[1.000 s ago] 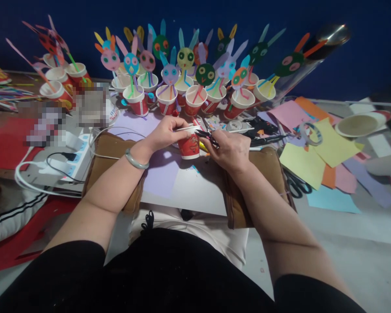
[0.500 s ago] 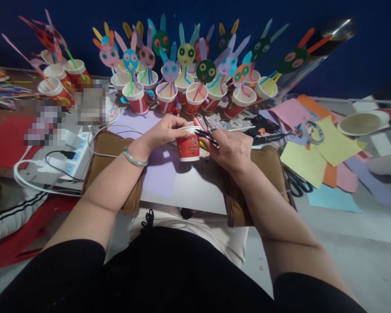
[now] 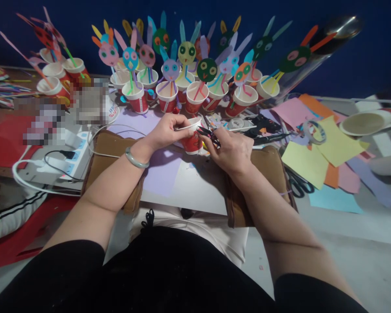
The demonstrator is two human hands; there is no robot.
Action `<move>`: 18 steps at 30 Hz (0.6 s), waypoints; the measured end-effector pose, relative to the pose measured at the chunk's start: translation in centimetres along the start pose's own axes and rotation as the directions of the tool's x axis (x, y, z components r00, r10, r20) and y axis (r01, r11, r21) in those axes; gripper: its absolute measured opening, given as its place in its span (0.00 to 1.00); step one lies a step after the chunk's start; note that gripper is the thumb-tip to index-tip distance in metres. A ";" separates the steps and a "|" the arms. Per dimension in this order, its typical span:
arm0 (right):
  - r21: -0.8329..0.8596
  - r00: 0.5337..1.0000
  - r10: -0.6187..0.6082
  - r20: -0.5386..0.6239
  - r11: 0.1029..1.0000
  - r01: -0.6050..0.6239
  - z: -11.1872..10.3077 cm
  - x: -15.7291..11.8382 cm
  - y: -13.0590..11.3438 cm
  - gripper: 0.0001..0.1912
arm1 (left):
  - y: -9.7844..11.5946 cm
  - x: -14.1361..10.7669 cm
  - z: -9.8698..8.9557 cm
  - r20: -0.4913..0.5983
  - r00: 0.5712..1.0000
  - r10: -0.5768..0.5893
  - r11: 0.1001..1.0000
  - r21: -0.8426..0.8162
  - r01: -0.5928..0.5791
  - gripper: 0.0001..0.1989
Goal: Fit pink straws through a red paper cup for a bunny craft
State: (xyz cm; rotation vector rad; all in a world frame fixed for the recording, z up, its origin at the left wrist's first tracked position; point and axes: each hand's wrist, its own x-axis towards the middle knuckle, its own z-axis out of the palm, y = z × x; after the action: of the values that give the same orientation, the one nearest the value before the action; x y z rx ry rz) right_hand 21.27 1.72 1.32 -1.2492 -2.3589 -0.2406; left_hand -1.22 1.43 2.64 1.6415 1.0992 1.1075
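Observation:
Pinched between the thumb and fingers of my left hand (image 3: 170,130) is the rim of a red paper cup (image 3: 192,145), tilted so that its white inside shows. My right hand (image 3: 233,150) is closed round a dark pointed tool (image 3: 211,135), which looks like scissors or pliers. The tool's tip touches the cup's right side near the rim. Behind the cup stand several red and white cups (image 3: 196,98) holding straws and paper rabbit heads (image 3: 207,70).
A brown pad (image 3: 259,182) lies under each forearm. Coloured paper sheets (image 3: 304,163), a tape roll (image 3: 314,132) and black-handled scissors (image 3: 301,184) lie right. At left are a white power strip (image 3: 76,156) and cables.
The cup has tilted, its opening turning more towards me and its base rising slightly. The tool in my right hand has shifted a little along with the cup's rim.

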 end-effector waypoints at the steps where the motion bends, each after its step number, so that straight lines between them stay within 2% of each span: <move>1: -0.006 1.000 0.014 -0.007 1.000 -0.014 0.1 -0.1 -0.1 0.29 | 0.0 0.0 0.0 -0.003 1.000 0.008 1.000 0.007 -0.008 0.24; 5: -0.033 0.998 0.049 -0.041 0.998 -0.050 0.4 -0.2 -0.3 0.28 | -0.2 0.0 0.2 -0.009 1.000 0.025 1.000 0.014 -0.025 0.25; 10: -0.078 0.996 0.007 -0.089 0.997 -0.014 0.5 -0.2 -0.2 0.27 | 0.1 0.0 0.2 0.025 0.999 -0.024 0.997 -0.067 0.026 0.28; 18: -0.079 0.995 -0.088 -0.046 0.993 0.084 -0.2 0.2 0.4 0.29 | 0.9 -0.1 -0.3 0.108 0.992 -0.068 0.986 -0.145 0.083 0.30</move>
State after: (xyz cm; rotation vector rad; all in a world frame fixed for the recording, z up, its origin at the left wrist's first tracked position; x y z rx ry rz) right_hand 21.60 2.04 1.52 -1.1634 -2.3843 -0.3887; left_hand -1.39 1.13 3.58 1.5104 0.9799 1.0196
